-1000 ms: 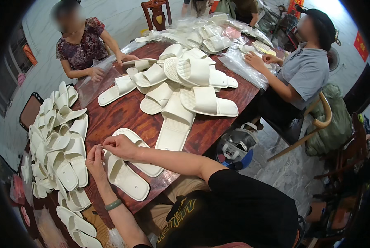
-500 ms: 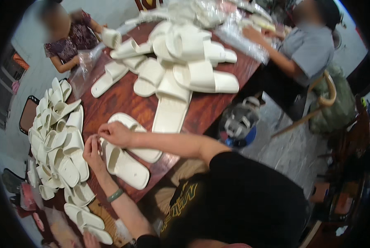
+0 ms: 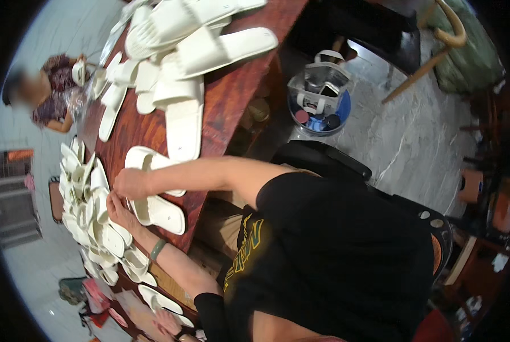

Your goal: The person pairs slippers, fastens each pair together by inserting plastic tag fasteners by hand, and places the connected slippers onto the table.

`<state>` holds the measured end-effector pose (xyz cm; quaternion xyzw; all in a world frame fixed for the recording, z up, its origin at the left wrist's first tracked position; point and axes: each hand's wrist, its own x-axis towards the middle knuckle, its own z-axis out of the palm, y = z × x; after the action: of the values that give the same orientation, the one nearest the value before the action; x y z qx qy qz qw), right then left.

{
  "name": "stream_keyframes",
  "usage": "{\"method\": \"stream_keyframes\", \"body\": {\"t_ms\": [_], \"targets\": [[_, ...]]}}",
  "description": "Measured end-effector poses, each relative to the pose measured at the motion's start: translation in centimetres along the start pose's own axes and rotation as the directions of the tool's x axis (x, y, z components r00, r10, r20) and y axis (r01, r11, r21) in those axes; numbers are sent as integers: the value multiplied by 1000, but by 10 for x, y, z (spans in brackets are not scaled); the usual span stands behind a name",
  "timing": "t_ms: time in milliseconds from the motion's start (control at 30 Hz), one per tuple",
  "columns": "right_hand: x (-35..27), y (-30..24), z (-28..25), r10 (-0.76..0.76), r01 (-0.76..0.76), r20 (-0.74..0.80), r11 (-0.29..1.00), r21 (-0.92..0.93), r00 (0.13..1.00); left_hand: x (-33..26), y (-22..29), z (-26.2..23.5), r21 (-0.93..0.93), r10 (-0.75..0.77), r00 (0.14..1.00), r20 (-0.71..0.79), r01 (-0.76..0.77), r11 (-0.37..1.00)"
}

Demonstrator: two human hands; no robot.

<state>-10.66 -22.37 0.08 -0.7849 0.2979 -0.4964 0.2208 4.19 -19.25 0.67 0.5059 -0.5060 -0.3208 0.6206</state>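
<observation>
Two white slide slippers lie side by side on the red-brown table [image 3: 221,117] before me. At the toe end of the nearer slipper [image 3: 169,216], my left hand [image 3: 121,211], with a green bangle at the wrist, has its fingers bent together. My right hand [image 3: 132,183] reaches across just above it, closed, fingers curled close to the left fingertips. Whatever the fingers pinch is hidden or too small to make out. The farther slipper [image 3: 140,155] rests beyond my right hand, partly covered by the forearm.
A heap of white slippers [image 3: 90,211] fills the left side; another pile [image 3: 181,54] covers the far table. At the left, a person [image 3: 58,91] holds a white slipper. Another person's hand [image 3: 166,322] shows below. A blue bucket [image 3: 320,114] with a bag stands right of the table.
My view has swung, taking the person at the right out of sight. Both hands stay at the nearer slipper's toe end, the right now closed more tightly above the left.
</observation>
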Motion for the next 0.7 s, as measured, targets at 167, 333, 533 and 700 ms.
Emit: {"method": "stream_keyframes", "body": {"t_ms": [167, 333, 533, 700], "targets": [[-45, -14, -17, -199, 155, -267, 972, -179, 943, -17, 7, 15, 107, -20, 1000, 7, 19, 994], [-105, -7, -25, -313, 227, -113, 853, -470, 943, -47, 13, 5, 98, -47, 980, -193, 67, 993], [-131, -19, -49, -108, 204, 220, 854, -479, 970, -55, -4, -28, 475, 169, 979, -112, -96, 875], [-146, -29, -59, -167, 238, 186, 843, -483, 968, -68, -5, -45, 948, 379, 922, 84, -191, 253]]}}
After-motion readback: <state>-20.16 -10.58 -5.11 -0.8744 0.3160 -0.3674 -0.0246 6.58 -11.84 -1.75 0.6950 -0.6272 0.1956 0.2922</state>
